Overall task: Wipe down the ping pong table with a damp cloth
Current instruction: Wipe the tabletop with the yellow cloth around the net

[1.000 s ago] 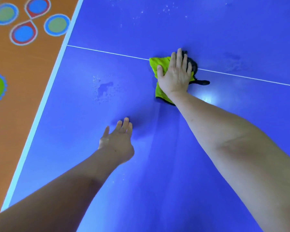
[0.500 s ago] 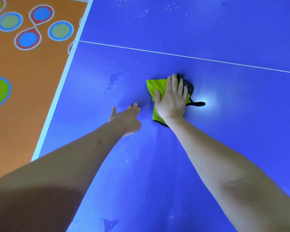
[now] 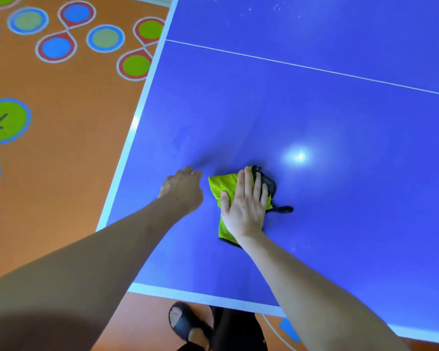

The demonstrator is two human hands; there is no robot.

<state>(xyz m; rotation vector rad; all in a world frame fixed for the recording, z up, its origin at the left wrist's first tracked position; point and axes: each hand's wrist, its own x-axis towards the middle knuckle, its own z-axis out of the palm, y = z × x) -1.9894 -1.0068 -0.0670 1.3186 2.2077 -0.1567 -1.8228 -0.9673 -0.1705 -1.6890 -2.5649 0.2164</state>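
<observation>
Head view: nearest, a foot in a black sandal (image 3: 185, 323) stands on the orange patterned floor (image 3: 61, 173) by the blue counter (image 3: 340, 198). Farther in, the right hand (image 3: 246, 206) presses flat — fingers straight — on a lime-green cloth with dark trim (image 3: 222, 184); the left hand (image 3: 185, 188), loosely curled, rests just beside it, holding nothing.

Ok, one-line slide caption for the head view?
Right hand presses a green cloth flat on the blue table; left hand rests beside it.

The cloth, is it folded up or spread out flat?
Folded: the cloth sits bunched under the right hand, with its dark underside showing.
</observation>
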